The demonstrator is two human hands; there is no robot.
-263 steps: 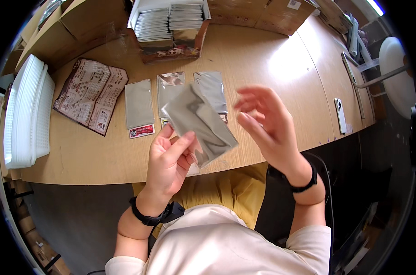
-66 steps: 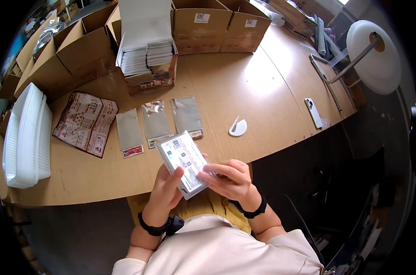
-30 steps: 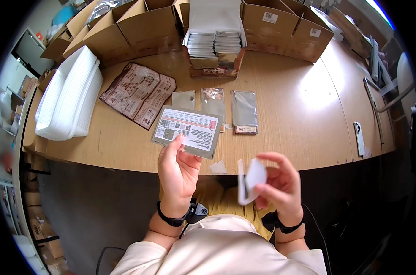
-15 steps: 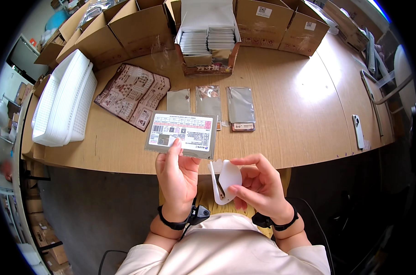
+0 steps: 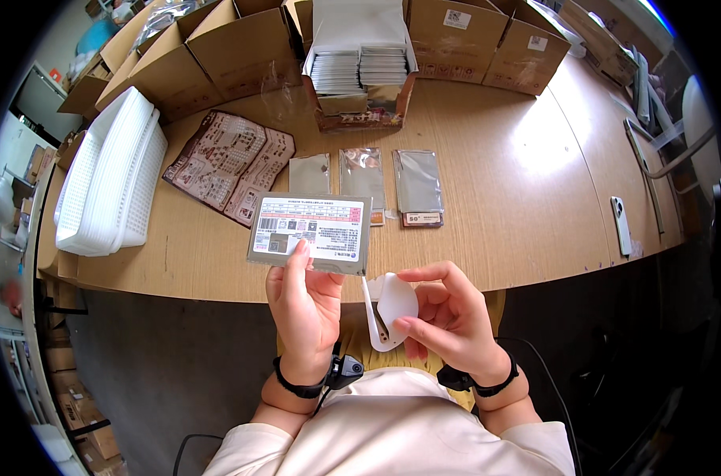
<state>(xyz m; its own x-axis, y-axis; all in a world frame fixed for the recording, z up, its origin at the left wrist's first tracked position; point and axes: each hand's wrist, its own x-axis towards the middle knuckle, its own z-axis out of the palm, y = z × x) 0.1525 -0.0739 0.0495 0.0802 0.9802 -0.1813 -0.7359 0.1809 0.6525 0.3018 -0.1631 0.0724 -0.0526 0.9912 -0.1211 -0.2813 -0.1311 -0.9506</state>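
"How did the left hand point(image 5: 305, 313) hold the silver packet point(image 5: 317, 226)?"

"Fingers beneath, thumb over its printed face, pinching the lower edge."

"And the right hand point(image 5: 455, 323)?"

"Its thumb and forefinger pinched a white slotted tool point(image 5: 397, 301), its tip near the packet's lower right corner."

"Beyond?"

"Three flat pouches point(image 5: 362, 173) lay past the packet on the counter point(image 5: 499, 190)."

1. The head view looks down from above and behind the grip of left hand point(image 5: 305, 305) and right hand point(image 5: 459, 321);
2. it faces forward over the table point(image 5: 503, 190) to the cartons point(image 5: 459, 51) beyond the grip;
3. it sits near, so wide that the table's edge curves.
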